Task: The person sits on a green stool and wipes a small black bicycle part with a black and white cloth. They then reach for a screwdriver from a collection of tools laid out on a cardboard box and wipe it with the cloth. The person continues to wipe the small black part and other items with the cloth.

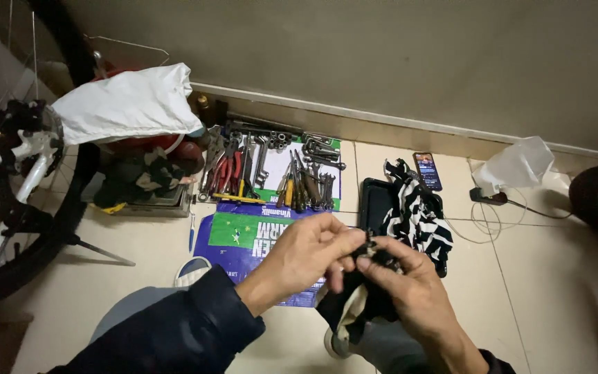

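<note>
I see my left hand [311, 251] and right hand [410, 287] meeting at near centre above the floor [140, 291], both pinching a small dark part [372, 251], with a black rag [354, 312] clenched under the right grip. I judge the work on this part is midway: it is in hand, not set down. The spread of tools [271, 170] on the printed sheet [243, 235] lies far of my hands, untouched. A striped cloth [417, 215] drapes over a black tray [375, 201] to the right.
</note>
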